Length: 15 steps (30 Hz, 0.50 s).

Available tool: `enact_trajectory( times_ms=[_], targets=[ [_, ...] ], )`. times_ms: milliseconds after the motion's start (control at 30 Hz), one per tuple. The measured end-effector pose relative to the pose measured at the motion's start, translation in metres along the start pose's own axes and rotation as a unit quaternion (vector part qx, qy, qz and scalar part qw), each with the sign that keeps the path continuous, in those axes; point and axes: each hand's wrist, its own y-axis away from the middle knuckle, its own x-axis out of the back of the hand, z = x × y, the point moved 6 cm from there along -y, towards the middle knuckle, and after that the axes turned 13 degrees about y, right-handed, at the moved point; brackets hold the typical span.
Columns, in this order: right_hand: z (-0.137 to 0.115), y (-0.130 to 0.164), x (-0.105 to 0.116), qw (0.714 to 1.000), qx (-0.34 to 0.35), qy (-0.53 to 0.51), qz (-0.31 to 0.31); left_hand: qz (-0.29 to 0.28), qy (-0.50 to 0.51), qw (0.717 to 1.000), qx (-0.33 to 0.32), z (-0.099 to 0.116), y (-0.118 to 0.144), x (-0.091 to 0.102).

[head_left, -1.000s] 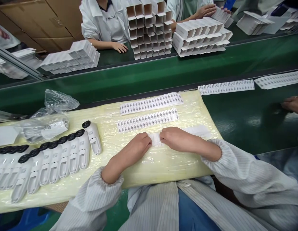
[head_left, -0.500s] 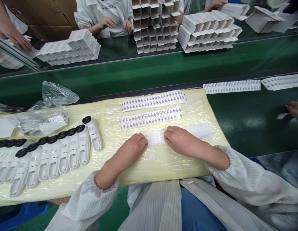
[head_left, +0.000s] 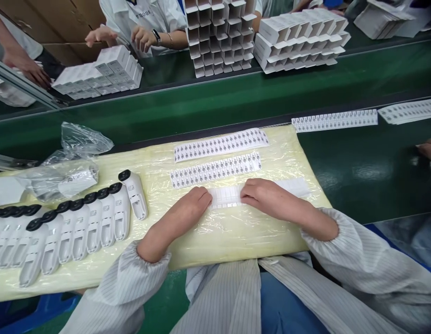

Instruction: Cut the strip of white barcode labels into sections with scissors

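A blank-looking white label strip point(head_left: 225, 195) lies across the yellow plastic-wrapped pad point(head_left: 215, 236). My left hand point(head_left: 194, 204) pinches its left end, fingers closed together. Further along the same strip, my right hand point(head_left: 266, 197) is closed on it, with fingertips bent down. The strip's far part shows to the right of my right hand. Just beyond my hands lie a printed label sheet point(head_left: 215, 170) and, behind it, another printed label sheet point(head_left: 220, 144). My fingertips' exact hold is partly hidden by the hands.
Left on the pad stands a row of several white handheld devices point(head_left: 93, 222) with black tops, one device point(head_left: 134, 195) set apart. A clear plastic bag point(head_left: 69, 167) lies behind them. More label sheets point(head_left: 335, 121) lie right. Across the green divider are stacked boxes point(head_left: 220, 39) and co-workers.
My right hand has shifted slightly right along the strip, while my left hand stays near its left end. The co-worker opposite has raised both hands toward the stacked boxes.
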Motion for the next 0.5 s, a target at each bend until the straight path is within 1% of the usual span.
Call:
enact_trajectory(
  times_ms=[67,167,267,400,500],
  targets=[
    [0.017,0.015,0.000,1.000,0.005,0.001,0.013,0.003,0.006,1.000,-0.008,-0.003,0.000,-0.001],
    [0.041,0.040,0.001,0.998,0.008,0.028,0.052,0.007,0.020,1.000,-0.020,-0.010,-0.001,-0.002],
    [0.052,0.054,-0.002,0.995,0.014,0.068,0.066,0.012,0.035,0.999,-0.030,-0.017,-0.003,-0.002],
    [0.056,0.048,-0.008,0.992,-0.006,0.104,0.065,0.030,0.051,0.998,-0.033,-0.021,-0.001,-0.002],
    [0.060,0.039,-0.008,0.993,-0.024,0.094,0.068,0.037,0.060,0.997,-0.026,-0.022,0.000,-0.001]
  ],
)
